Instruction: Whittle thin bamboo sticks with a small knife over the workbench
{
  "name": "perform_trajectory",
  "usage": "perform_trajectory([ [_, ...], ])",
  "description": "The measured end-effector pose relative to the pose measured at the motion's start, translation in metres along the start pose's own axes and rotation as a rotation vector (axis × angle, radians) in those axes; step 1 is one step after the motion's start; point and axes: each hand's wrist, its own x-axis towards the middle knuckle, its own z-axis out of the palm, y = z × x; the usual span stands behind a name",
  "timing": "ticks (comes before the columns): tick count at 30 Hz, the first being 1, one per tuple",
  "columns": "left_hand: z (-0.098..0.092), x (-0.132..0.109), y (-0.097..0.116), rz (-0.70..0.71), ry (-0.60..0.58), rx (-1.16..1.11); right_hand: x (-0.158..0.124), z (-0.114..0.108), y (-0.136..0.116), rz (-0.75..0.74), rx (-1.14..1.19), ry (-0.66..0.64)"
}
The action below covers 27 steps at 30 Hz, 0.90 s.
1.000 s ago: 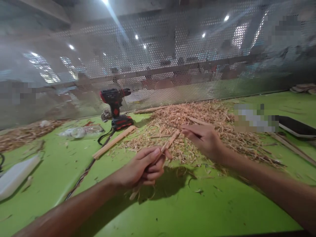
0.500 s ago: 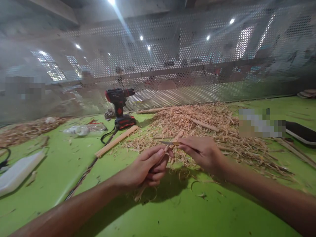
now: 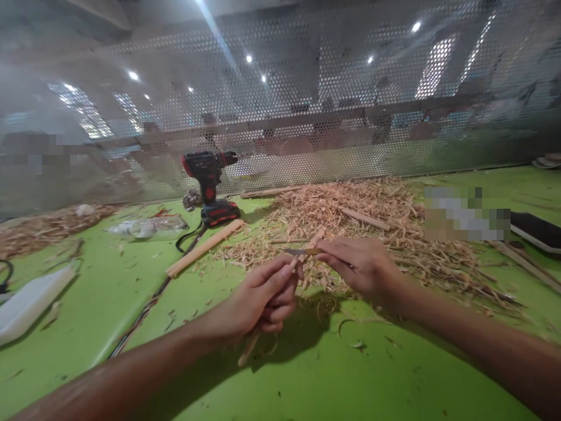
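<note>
My left hand [image 3: 272, 292] is closed around a thin wooden stick [image 3: 249, 349], whose lower end sticks out below the fist and whose upper end points away past the thumb. In my right hand [image 3: 362, 266] is a small knife [image 3: 302, 251], pinched by its handle, with the blade pointing left. The blade lies across the stick just beyond my left thumb. Behind both hands spreads a heap of pale wood shavings [image 3: 346, 202], and a few curls lie beneath them on the green table [image 3: 333, 374].
A cordless drill [image 3: 210, 187] stands upright at the back left, beside a flat wooden strip [image 3: 205, 248]. Further left are a plastic bag [image 3: 149, 227] and a white block [image 3: 37, 304]. A dark flat object [image 3: 537, 231] lies right. A perforated screen [image 3: 280, 117] closes the back.
The lower end of the stick shows more clearly below my left fist. The hands and the knife stay nearly in place, while the whole view has shifted slightly.
</note>
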Motion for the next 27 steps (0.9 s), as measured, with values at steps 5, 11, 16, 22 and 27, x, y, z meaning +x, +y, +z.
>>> perform_trajectory([
  [5, 0.001, -0.002, 0.001, -0.003, -0.082, 0.007, 0.000, -0.010, 0.029, 0.201, 0.053, 0.107],
  [11, 0.000, 0.001, 0.001, 0.013, -0.044, -0.058, 0.009, -0.019, 0.018, 0.205, 0.103, 0.194],
  [16, -0.004, 0.004, -0.001, 0.023, -0.025, -0.066, 0.004, -0.007, 0.001, 0.154, 0.204, 0.132],
  [22, -0.006, 0.005, -0.004, 0.057, -0.020, -0.104, 0.002, 0.002, -0.006, 0.088, 0.247, 0.056],
  [27, -0.010, 0.010, 0.000, 0.094, 0.047, -0.114, 0.004, -0.005, 0.005, 0.228, 0.287, 0.168],
])
